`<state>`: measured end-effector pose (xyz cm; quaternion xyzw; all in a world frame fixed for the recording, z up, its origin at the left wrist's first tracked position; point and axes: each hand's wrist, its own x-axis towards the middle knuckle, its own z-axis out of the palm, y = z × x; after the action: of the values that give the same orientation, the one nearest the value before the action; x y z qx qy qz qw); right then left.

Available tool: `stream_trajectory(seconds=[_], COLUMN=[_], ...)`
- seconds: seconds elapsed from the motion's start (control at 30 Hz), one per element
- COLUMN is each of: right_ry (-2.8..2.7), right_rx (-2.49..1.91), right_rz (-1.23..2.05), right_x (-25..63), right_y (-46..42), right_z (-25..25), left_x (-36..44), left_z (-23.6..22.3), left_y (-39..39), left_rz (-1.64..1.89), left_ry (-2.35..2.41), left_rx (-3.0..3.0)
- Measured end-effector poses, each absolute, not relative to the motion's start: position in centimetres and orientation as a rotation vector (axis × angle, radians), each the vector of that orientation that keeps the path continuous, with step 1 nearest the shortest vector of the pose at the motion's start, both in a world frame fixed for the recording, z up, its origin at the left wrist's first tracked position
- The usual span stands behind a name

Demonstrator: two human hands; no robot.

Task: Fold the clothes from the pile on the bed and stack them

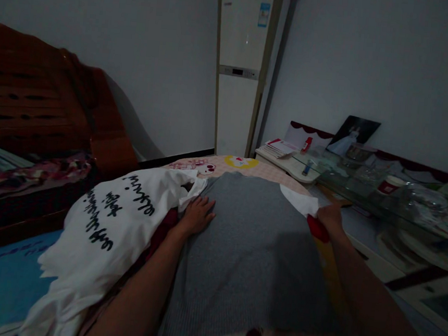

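Note:
A grey knitted garment [248, 248] lies spread flat on the bed in front of me. My left hand [197, 214] rests palm down on its upper left part, fingers stretched out. My right hand [330, 218] is closed on the garment's right edge, where white [301, 201] and red [318, 229] fabric shows. A white garment with black lettering [113, 221] lies crumpled just left of my left arm.
A pink patterned sheet [224, 164] covers the far end of the bed. A wooden headboard [37, 99] stands at left, a tall white air conditioner [240, 70] in the corner. At right a glass-topped table [363, 185] holds papers, a cup [389, 184], a photo [354, 133].

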<state>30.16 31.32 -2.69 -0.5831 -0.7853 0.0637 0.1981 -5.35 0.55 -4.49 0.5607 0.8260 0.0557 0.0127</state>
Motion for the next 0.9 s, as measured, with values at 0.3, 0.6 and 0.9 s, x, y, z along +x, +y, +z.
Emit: stream_trajectory(seconds=[0.3,0.6,0.9], right_ry=[-2.119,-1.938,-1.953], right_rx=[-1.553,-1.625,-1.7], right_rz=[0.29,0.29,0.085], right_x=[28.1,26.5,26.9], right_y=[28.2,28.9,28.5], right_z=[-4.3,-3.9,-1.4], left_x=[-4.9,-5.2,-5.4], left_z=[-4.2,-4.6,-4.7], left_y=[0.5,0.5,0.6], left_rz=[0.171,0.247,0.229], left_ry=[2.597,2.587,2.559], left_rx=[1.72,1.739,1.71])
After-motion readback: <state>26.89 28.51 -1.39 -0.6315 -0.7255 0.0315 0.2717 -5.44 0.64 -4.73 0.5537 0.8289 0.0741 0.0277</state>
